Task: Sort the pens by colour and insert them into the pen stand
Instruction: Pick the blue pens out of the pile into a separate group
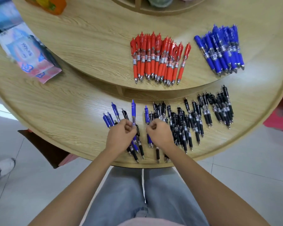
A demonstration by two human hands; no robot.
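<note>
Left hand (121, 136): above the near part of the table (64, 111), fingers (129, 126) curled tight, pinching one blue pen (133, 110).
Blue pen: held at the lower part of its clear barrel, between thumb and fingertips; clip end pointing away from the person, rising past the fingers; tip end hidden behind the hand.
Right hand (161, 134): just beside the left hand, not touching it; fingers (151, 127) curled inward.
Second blue pen (146, 114): lying on the table, passing under the right fingertips, touching them or nearly; real grip or only contact, cannot tell.
Loose blue pens (109, 118): a few on the table just left of the left hand, with some black ones mixed in under both wrists.
Black pens (194, 118): wide untidy row on the table, starting at the right hand and going far to the right.
Red pens (158, 57): neat bundle on the upper tier (91, 38), tips toward the person.
Blue pile (220, 49): also on the upper tier, right of the red pens, apart from them.
Packets (28, 53): stacked at the far left, partly on the table.
</note>
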